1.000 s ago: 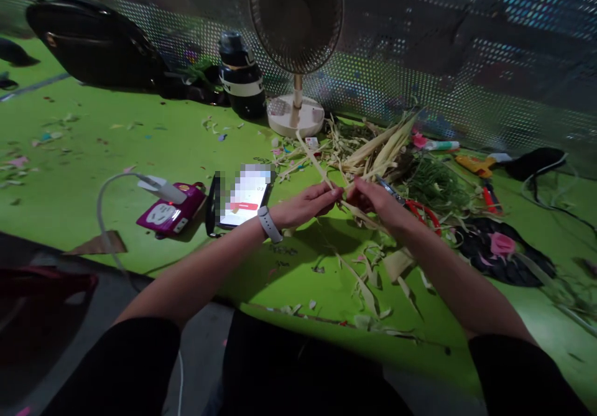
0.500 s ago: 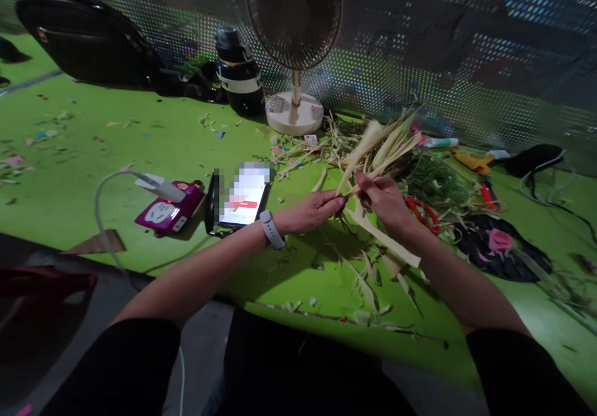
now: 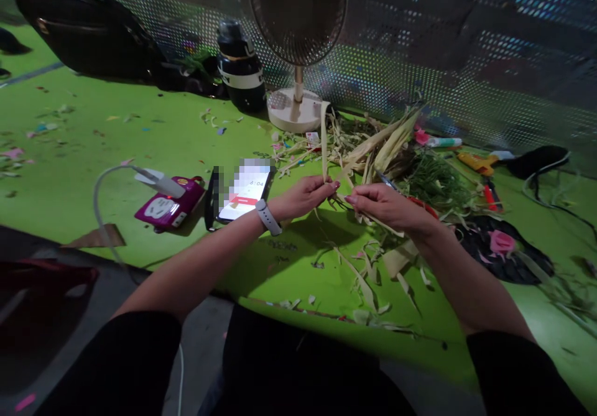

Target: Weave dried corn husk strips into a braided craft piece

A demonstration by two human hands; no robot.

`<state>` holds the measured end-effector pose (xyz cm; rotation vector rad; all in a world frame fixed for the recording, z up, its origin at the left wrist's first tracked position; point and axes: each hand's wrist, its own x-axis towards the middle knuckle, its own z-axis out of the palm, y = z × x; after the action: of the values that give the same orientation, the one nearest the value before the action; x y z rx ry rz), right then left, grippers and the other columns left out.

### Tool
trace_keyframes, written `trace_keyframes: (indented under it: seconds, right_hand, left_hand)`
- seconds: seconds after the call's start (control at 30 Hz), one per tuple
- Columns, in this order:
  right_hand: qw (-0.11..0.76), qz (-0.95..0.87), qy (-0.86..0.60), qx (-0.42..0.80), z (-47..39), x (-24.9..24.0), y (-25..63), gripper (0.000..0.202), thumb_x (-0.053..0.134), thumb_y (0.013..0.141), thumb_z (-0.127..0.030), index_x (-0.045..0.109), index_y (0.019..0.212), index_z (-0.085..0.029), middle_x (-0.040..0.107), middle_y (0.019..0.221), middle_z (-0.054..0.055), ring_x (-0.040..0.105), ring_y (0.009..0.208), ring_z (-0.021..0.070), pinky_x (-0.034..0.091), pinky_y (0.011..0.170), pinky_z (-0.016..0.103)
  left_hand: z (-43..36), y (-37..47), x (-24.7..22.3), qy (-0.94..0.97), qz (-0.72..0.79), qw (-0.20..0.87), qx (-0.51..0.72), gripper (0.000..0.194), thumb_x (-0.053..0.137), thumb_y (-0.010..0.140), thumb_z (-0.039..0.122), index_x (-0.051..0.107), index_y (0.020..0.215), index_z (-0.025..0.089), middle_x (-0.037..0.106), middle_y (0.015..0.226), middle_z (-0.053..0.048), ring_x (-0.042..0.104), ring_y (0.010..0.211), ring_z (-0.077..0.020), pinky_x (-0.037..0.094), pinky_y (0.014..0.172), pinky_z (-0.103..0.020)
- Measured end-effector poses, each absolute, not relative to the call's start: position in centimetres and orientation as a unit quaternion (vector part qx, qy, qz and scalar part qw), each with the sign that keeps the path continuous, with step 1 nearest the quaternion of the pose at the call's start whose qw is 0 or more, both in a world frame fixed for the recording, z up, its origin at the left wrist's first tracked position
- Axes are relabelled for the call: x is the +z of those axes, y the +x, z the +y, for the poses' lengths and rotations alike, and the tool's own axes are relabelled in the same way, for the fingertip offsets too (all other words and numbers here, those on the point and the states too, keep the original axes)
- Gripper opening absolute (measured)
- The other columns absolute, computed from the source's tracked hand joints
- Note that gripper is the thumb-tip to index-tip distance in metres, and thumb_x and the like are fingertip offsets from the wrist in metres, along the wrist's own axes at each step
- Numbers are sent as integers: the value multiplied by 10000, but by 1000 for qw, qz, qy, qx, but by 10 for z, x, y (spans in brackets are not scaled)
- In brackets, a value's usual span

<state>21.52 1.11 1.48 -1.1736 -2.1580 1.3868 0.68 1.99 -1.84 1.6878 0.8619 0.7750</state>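
Note:
My left hand (image 3: 305, 197) is closed with its fingertips pinching a pale corn husk strip (image 3: 324, 142), which stands up from the fingers and bends over at its top. Close by on the right, my right hand (image 3: 389, 206) pinches with thumb and forefinger, and part of a husk strip shows below its fingers. A narrow gap separates the two hands, and a thin strand seems to run between them. Just beyond lies a heap of dried corn husks (image 3: 394, 145). Several torn husk scraps (image 3: 366, 288) are scattered on the green tabletop (image 3: 280, 279) below the hands.
Left of my hands are a lit phone (image 3: 245, 195) and a purple power socket (image 3: 170, 208) with a plugged-in charger. A desk fan (image 3: 296, 114) and dark bottle (image 3: 241, 77) stand behind. To the right lie green fibres (image 3: 431, 183), a yellow glue gun (image 3: 478, 162) and a black tray-like piece (image 3: 517, 267).
My hands have moved slightly apart. The husk strip at my left hand now stands upright instead of leaning right, and the broad strip that hung below my right hand has dropped from sight or shifted.

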Motion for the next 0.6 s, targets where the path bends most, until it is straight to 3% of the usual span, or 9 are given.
trace_keyframes:
  seconds: [0.1,0.2,0.3,0.43,0.5,0.6]
  right_hand:
    - [171,-770,-410,458,15,15,219,443,514,871,-550,524,647,-167,405,580,-47,347,536,77,266,511,234]
    - [158,-802,-413,401,18,18,225,441,476,896,-535,534,654,-171,402,566,-44,344,522,85,268,513,240]
    - [192,-841,-463,206,14,24,227,371,480,913,-486,549,716,-180,486,610,-13,419,569,119,315,565,265]
    - [310,-807,-500,-46,-2,25,215,292,492,918,-423,571,784,-176,594,758,70,517,736,188,373,709,330]
    - [300,-821,-485,-35,-9,17,203,318,460,931,-418,565,751,-178,603,742,76,525,741,195,381,724,339]
    - [222,-840,-482,117,-12,-5,188,333,475,915,-479,577,821,-177,638,816,77,552,761,192,405,704,323]
  left_hand:
    - [24,4,-17,703,359,521,325,328,458,923,378,457,663,177,367,580,45,329,509,-71,271,497,-222]
    - [24,2,-14,642,348,590,343,329,509,914,387,463,670,171,346,566,57,312,481,-55,248,472,-218]
    - [24,2,-12,542,306,699,353,270,551,899,393,559,776,153,498,619,26,463,533,-62,334,506,-207]
    - [24,5,-17,447,258,753,408,250,585,886,367,633,987,143,697,858,-66,662,846,-153,496,784,-298]
    - [23,10,-21,426,249,747,445,256,585,888,364,640,1027,156,725,941,-81,668,952,-171,488,888,-328]
    - [17,17,-24,405,246,754,454,306,550,906,392,638,1113,186,726,1069,-87,647,1067,-194,496,898,-323]
